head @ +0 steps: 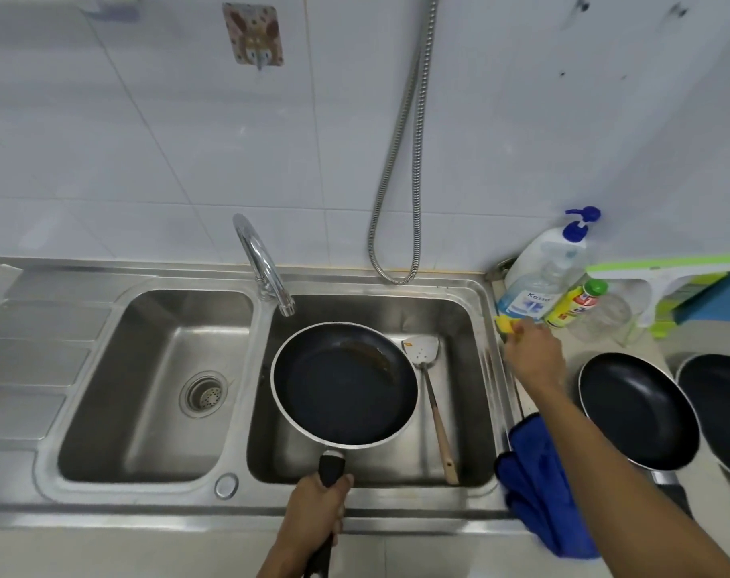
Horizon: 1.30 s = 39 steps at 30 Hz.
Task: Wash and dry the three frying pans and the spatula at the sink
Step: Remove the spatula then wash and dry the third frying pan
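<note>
Head view: pan (344, 383) held over the right basin of the sink (463, 369), with brown residue on its far side.
Left hand (319, 498): curled round the pan's black handle. That is the place to hold it; it looks rigid, likely front-heavy, and slippery once soapy.
Right hand (534, 352): at a yellow sponge (505, 325) on the bench (575, 348) — fingers hidden, grip cannot be told.
Spatula (427, 394): lying in the same basin — light and stiff; take it by the wooden handle.
Second pan (638, 410), third pan (721, 410): on the bench at right.

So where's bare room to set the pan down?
Free: left basin, bare around its drain, and the drainboard left of it. Crowded: right basin with held pan and spatula; right counter with two pans, bottles, sponge, cloth.
</note>
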### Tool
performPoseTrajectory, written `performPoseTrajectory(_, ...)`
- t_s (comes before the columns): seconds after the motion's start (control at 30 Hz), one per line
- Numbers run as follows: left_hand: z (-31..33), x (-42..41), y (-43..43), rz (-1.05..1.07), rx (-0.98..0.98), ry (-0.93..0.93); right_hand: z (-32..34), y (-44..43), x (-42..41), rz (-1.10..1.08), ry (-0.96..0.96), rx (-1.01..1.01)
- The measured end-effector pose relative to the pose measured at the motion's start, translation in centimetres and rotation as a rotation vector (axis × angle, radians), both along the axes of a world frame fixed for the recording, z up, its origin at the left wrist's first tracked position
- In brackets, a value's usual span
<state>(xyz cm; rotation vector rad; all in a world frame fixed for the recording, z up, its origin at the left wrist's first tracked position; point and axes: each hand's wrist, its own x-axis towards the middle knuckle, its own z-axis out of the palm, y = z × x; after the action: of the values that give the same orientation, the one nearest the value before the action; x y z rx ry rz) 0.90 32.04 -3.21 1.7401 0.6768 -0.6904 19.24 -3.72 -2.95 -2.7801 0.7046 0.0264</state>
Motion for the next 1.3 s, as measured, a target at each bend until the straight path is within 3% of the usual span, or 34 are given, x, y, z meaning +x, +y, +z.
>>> performPoseTrajectory(0.4, 0.5, 0.7, -2.3, 0.033, -0.096, 0.065, -2.9, -2.7, 0.1, -0.016, 0.169, -0.073)
performPoseTrajectory(0.53, 0.9, 1.4, -3.0, 0.006, -0.122, 0.075, -1.5, 2.9, -2.8, -0.028, -0.058, -0.122)
performPoseTrajectory(0.63, 1.5, 2.3, -3.4, 0.015, -0.173, 0.094, 0.7, 9.8, -7.4, 0.017, -0.093, 0.123)
performPoseTrajectory(0.83, 2.7, 3.0, -2.7, -0.002, -0.228, 0.063, 2.4, 18.2, -13.8, -0.238, 0.610, 0.981)
performPoseTrajectory(0.93, 3.3, 2.9, -2.1, -0.011, -0.305, 0.066, 2.1, 20.4, -14.0, -0.430, 0.731, 1.345)
performPoseTrajectory(1.03, 3.5, 3.0, -1.5, -0.071, -0.309, 0.030, 2.1, 22.0, -13.4, -0.480, 0.729, 1.484)
performPoseTrajectory(1.3, 5.2, 2.3, 1.6, -0.519, -0.209, -0.116, -0.2, 24.9, -13.9, -0.506, 0.560, 1.538)
